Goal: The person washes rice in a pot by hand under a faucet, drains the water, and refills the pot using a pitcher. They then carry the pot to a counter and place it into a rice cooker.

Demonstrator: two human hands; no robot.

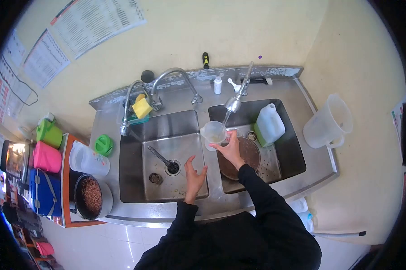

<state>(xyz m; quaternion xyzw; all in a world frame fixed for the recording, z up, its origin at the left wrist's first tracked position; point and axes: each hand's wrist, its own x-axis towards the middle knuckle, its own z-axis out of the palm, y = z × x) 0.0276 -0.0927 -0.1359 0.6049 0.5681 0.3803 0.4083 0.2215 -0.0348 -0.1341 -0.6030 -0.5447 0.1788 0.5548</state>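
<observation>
My right hand (231,147) grips a small translucent cup (214,132) over the divider between the two sinks. Just above the cup, the spray head (233,104) of the right faucet points down toward it. Over the left sink (137,180), my left hand (195,176) is held with its fingers apart and nothing in it. A black brush (162,157) lies across the left sink's floor with its head at the drain. Beneath my right hand, a round pan (252,155) of brownish liquid sits in the right sink.
A white jug (270,126) stands in the right sink. Beside it on the counter is a large clear pitcher (329,121). Yellow sponges (142,107) rest behind the left sink. A pot (93,198) and a plastic container (89,158) stand at the left.
</observation>
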